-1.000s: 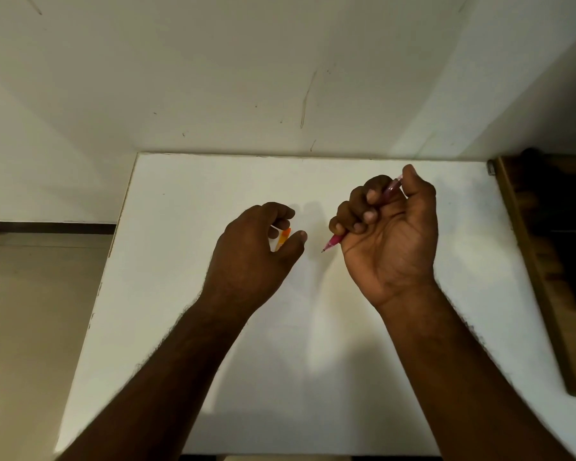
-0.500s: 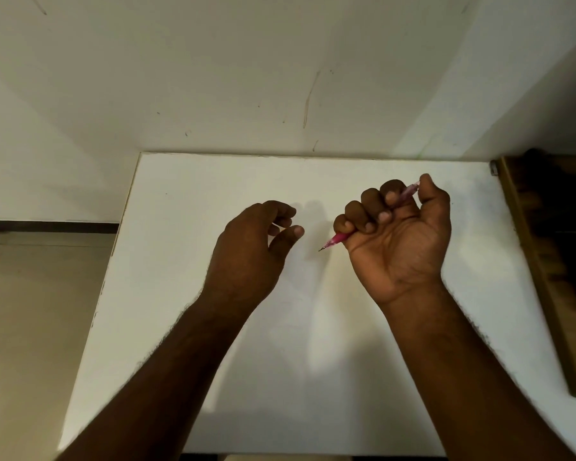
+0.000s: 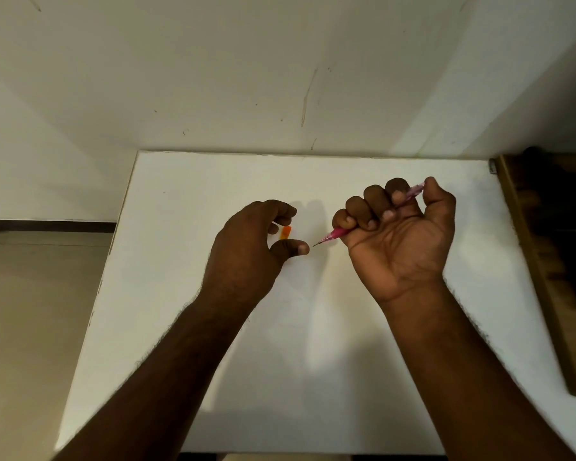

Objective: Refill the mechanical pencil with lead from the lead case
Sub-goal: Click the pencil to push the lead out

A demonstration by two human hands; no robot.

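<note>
My right hand is closed in a fist around a pink mechanical pencil, palm towards me. The thumb rests on the pencil's back end. The thin tip points left and down, a short gap from my left thumb. My left hand hovers over the white table, curled. A small orange lead case shows between its fingertips and thumb; most of the case is hidden by the fingers.
A dark wooden piece of furniture stands against the table's right edge. A white wall runs along the far edge. Beige floor lies beyond the left edge.
The orange case, hidden half a second ago, shows again between my left fingers. My right hand has turned slightly, and the pencil tip stays near the left thumb.
</note>
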